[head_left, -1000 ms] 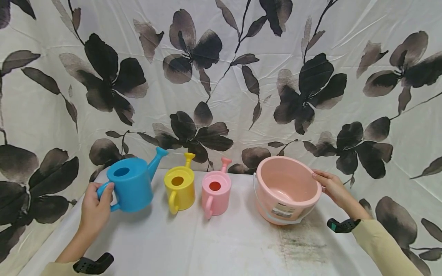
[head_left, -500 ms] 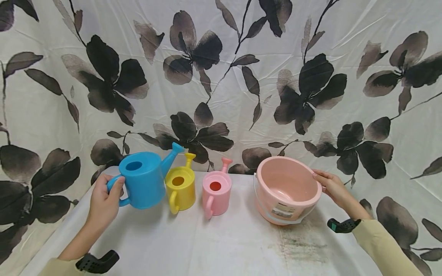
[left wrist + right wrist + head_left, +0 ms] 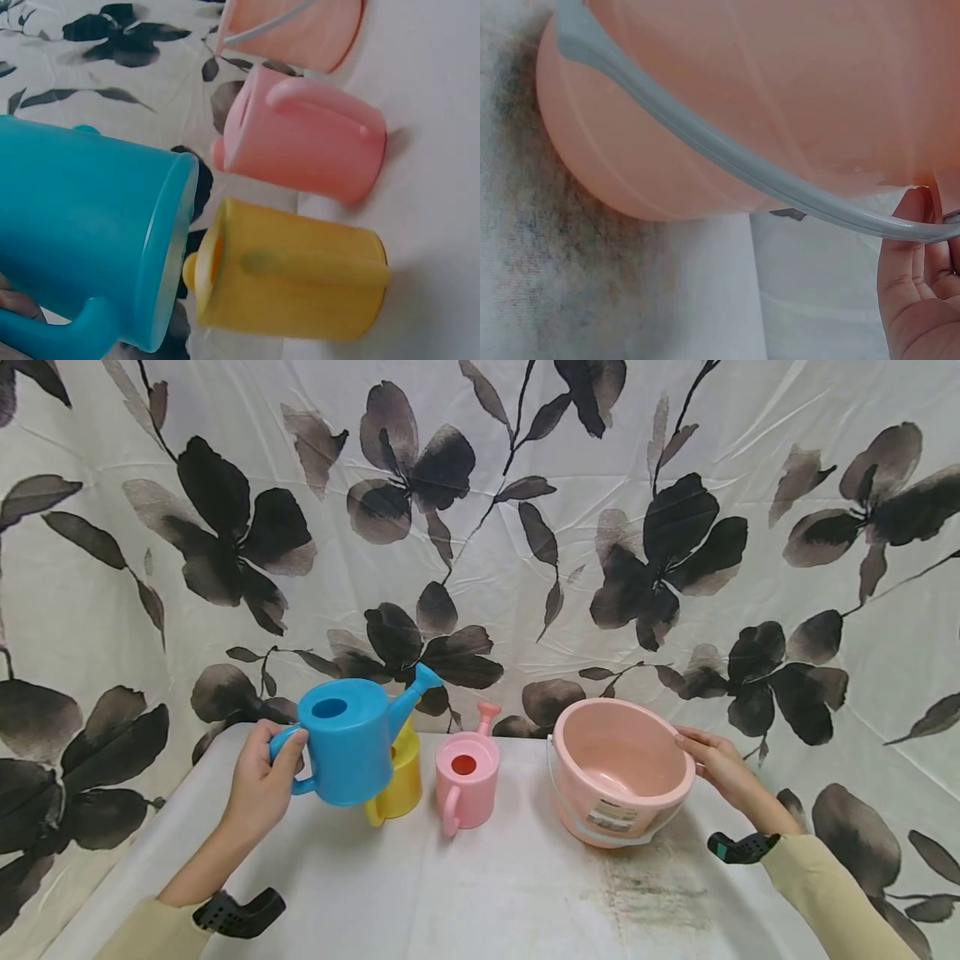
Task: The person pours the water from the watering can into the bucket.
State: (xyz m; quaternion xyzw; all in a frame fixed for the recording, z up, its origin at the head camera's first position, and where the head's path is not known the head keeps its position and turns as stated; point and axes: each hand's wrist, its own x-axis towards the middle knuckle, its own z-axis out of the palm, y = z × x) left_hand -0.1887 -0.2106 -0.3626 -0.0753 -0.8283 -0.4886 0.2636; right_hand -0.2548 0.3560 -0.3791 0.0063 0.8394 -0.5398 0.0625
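Note:
My left hand [image 3: 262,777] grips the handle of a blue watering can [image 3: 348,752], held up off the table with its spout toward the upper right. In the head view it partly covers a yellow watering can [image 3: 405,777], whose spout is hidden. In the left wrist view, the blue can's [image 3: 82,225] base is above the tabletop. A pink watering can [image 3: 467,781] stands to the right of the yellow one. At the right side, my right hand [image 3: 723,768] holds the rim of a pale pink bucket [image 3: 588,814], which stands on the table.
A white tabletop [image 3: 465,893] carries the cans and bucket. Behind it hangs a white cloth [image 3: 480,585] with dark flowers. The bucket's grey handle [image 3: 727,154] hangs down its near side. A dark stain [image 3: 656,893] marks the table in front of the bucket.
My left hand has carried the blue watering can right and slightly up, from left of the yellow can to partly in front of it. My right hand and the bucket have stayed in place.

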